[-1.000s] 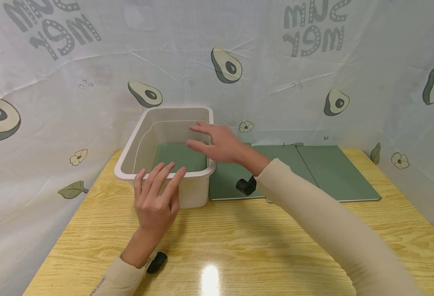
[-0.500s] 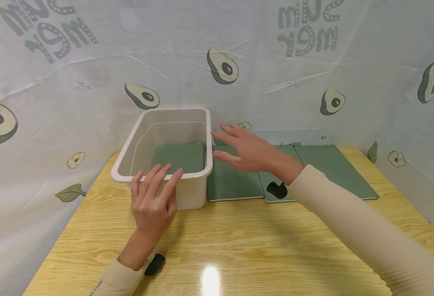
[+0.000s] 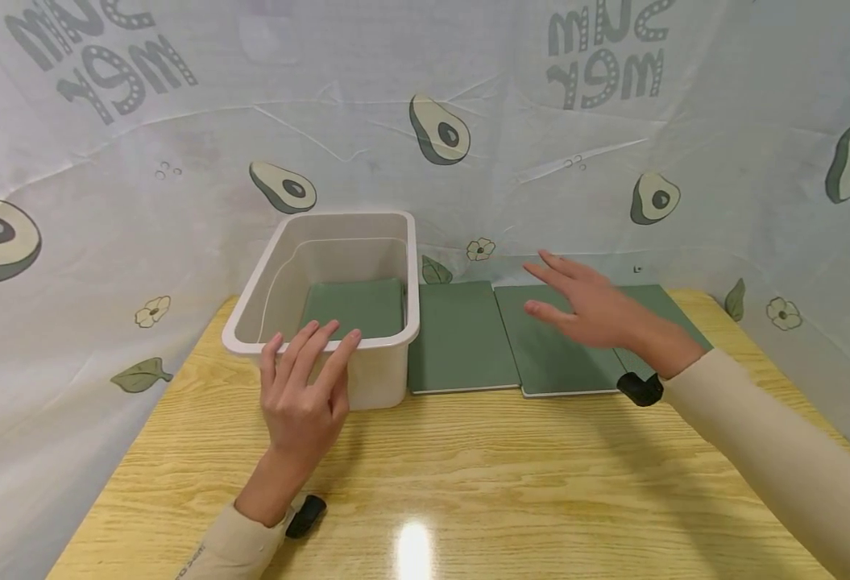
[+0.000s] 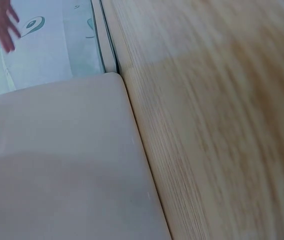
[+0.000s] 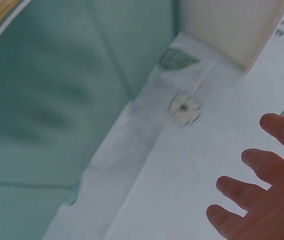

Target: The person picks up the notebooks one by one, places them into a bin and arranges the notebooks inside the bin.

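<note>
A white plastic bin (image 3: pixel 377 374) stands at the left of the table, a flat green panel (image 3: pixel 352 302) inside it. My left hand (image 3: pixel 301 411) rests on its front rim, the extended fingertips lying just over the edge. The left wrist view shows the bin's smooth wall (image 4: pixel 67 160) close up, without that hand. My right hand (image 3: pixel 591 310) is held above the row of flat green panels (image 3: pixel 464 346), fingers spread and holding nothing. In the right wrist view its fingers (image 5: pixel 242 192) are apart over the white cloth.
Several green panels with pale front edges lie side by side right of the bin, up against the backdrop. A white cloth (image 3: pixel 366 161) printed with avocados hangs behind and beside the wooden table (image 3: pixel 497 475).
My right hand has moved right, from over the bin's right rim to above the green panels, staying spread. My left hand and the bin have stayed in place.
</note>
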`<action>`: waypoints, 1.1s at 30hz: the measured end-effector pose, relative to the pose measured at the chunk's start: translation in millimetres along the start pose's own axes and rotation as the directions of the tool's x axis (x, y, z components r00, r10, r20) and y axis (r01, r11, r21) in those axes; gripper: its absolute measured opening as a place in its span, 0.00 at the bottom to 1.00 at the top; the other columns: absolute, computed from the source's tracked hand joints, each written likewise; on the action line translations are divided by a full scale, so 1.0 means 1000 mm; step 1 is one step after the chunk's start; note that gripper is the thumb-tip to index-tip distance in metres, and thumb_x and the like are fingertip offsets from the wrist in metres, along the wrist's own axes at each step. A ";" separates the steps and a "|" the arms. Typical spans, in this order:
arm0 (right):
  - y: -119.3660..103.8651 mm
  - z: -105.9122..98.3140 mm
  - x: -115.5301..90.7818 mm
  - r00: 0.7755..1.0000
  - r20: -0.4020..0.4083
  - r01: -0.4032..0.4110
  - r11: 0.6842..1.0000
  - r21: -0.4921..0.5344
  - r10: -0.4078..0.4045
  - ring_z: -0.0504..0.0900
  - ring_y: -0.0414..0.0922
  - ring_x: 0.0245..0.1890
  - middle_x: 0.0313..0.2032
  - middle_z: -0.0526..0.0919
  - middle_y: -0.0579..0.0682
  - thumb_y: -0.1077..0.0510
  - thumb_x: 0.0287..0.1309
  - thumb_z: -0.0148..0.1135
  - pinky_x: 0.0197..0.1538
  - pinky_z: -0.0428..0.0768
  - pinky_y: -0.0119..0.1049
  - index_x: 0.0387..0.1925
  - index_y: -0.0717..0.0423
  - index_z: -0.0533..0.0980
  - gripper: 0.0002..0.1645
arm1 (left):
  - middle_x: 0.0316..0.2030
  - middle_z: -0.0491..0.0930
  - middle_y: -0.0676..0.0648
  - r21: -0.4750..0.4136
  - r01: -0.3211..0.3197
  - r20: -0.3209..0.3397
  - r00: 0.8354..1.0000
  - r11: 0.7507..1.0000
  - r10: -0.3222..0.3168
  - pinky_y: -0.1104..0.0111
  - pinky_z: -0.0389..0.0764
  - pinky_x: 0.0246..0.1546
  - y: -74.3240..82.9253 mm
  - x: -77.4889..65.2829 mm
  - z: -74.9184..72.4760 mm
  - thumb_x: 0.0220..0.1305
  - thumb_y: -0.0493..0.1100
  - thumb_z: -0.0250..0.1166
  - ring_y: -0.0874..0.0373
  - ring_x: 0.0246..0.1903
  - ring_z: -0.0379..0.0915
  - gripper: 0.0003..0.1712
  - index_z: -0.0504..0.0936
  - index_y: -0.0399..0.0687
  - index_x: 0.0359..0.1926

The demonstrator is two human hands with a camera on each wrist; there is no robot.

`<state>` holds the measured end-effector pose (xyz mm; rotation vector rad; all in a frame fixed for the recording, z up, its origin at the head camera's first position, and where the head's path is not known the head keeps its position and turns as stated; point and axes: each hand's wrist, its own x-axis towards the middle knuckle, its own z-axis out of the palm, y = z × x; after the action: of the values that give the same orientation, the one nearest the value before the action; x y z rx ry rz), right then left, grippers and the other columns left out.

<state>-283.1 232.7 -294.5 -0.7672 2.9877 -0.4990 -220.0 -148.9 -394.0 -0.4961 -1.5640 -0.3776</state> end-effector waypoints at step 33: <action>0.151 -0.034 -0.093 0.954 -0.011 -0.298 0.939 -0.172 0.300 0.44 0.89 0.74 0.81 0.44 0.76 0.35 0.80 0.48 0.68 0.47 0.86 0.83 0.65 0.53 0.49 | 0.48 0.91 0.38 0.008 0.004 0.016 1.000 1.000 -0.004 0.42 0.74 0.63 0.005 0.004 0.002 0.70 0.35 0.63 0.37 0.49 0.87 0.14 0.93 0.48 0.49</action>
<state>-275.1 412.0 -314.4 -0.3060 3.0806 -0.2232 -219.4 -143.6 -390.5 -0.4910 -1.5818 -0.3714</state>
